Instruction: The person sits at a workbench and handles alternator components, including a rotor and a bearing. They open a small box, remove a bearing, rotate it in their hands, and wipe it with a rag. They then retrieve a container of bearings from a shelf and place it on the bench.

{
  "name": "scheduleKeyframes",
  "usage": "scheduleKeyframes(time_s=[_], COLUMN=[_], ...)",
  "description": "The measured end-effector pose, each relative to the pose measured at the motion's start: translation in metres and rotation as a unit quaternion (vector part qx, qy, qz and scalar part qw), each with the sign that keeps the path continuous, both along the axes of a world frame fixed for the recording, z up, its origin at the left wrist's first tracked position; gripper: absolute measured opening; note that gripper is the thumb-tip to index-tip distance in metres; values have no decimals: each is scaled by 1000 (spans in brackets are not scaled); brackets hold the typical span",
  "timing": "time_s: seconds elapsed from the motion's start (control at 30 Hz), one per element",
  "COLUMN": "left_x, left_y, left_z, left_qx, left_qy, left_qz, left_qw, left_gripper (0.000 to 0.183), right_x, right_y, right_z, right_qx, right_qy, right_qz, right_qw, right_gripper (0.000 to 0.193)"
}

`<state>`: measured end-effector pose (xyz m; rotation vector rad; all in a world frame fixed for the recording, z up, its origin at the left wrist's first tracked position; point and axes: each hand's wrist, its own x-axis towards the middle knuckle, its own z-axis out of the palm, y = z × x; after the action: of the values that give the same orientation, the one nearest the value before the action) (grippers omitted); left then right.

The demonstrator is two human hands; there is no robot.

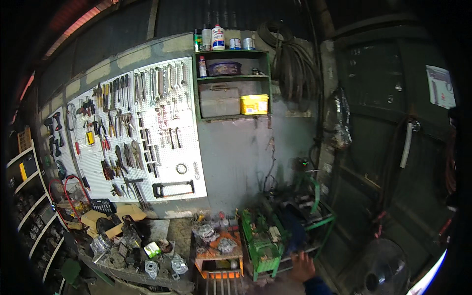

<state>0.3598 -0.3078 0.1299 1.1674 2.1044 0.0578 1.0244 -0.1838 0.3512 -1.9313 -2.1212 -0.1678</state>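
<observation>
My right hand (pixel 303 267) reaches in from the lower edge, right of centre, in a dark blue sleeve. Its fingers are stretched upward and look apart, with nothing visible in them. Just above the fingertips hangs a dark blue cloth-like thing (pixel 295 230), in front of a green metal stand (pixel 324 221). Whether the fingers touch it I cannot tell. Left of the hand stands a green metal cart (pixel 268 263) loaded with parts. My left hand is not in view.
An orange workbench (pixel 216 256) carries alternator-like parts. Further left, a low table (pixel 164 282) holds metal parts and an open cardboard box (pixel 101 222). A white pegboard (pixel 169 128) of tools and a green shelf (pixel 231 78) hang on the wall. A fan (pixel 386 275) stands lower right.
</observation>
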Motion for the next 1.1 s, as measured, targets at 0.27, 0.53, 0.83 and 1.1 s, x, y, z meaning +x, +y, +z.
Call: scheduleKeyframes(time_s=[0.27,0.53,0.83,1.1], left_x=[6,-2,14,61], left_y=[158,246,301,334], left_z=[-8,-27,29,149], left_qx=[99,209,216,290], left_qy=[-51,-87,-80,-116], left_qz=[27,32,207,299], left_qw=[993,974,951,902], left_gripper=[35,33,35,39], right_x=[-89,-168,-185,-215], right_y=[262,488,609,708], right_z=[319,549,706,750], right_qx=[351,529,489,519], right_qy=[50,-106,0,-5], right_qz=[118,159,119,93], right_qw=[927,827,864,850], right_gripper=[115,99,114,108])
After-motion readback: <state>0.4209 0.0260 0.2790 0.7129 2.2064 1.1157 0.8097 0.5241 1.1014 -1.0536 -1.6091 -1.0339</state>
